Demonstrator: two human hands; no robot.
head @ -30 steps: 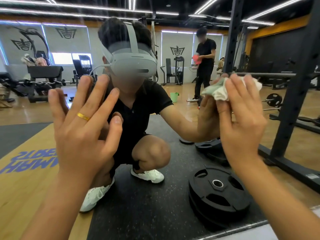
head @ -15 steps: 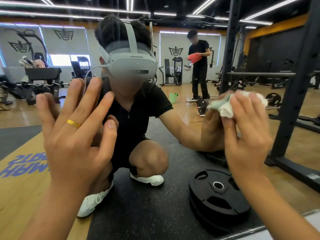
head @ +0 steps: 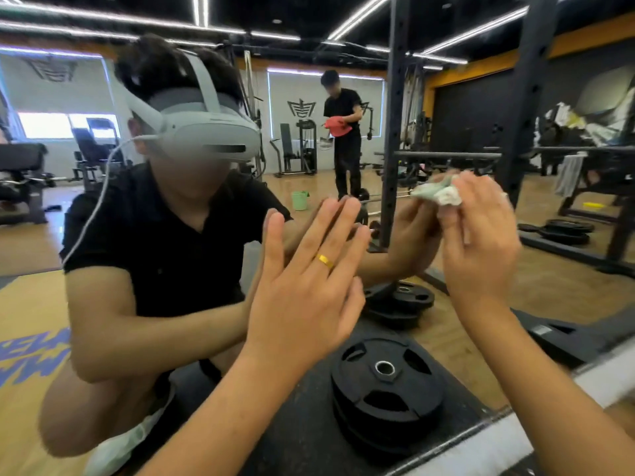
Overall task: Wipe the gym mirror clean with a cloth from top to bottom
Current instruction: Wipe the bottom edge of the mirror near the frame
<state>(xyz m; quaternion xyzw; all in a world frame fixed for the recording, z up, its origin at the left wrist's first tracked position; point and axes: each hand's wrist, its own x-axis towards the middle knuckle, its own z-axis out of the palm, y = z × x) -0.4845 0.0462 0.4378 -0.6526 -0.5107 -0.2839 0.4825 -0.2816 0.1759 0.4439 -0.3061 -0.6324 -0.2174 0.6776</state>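
The gym mirror [head: 549,286] fills the head view and reflects me crouching close in front of it. My left hand [head: 309,280], with a gold ring, lies flat with straight, spread fingers against the glass at centre. My right hand [head: 481,242] is to its right at about the same height. It holds a crumpled white and pale green cloth [head: 438,194] against the mirror, fingers over it. The cloth's lower part is hidden behind that hand.
The mirror's bottom edge runs along a pale sill [head: 515,441] at lower right. In the reflection are a stack of black weight plates [head: 388,383], a black rack upright [head: 395,132], a green bucket [head: 300,200] and a person [head: 343,132] standing behind me.
The camera view has swung left, so both hands sit further right in the picture. My left hand has moved much closer to the right hand, which still presses the cloth on the glass.
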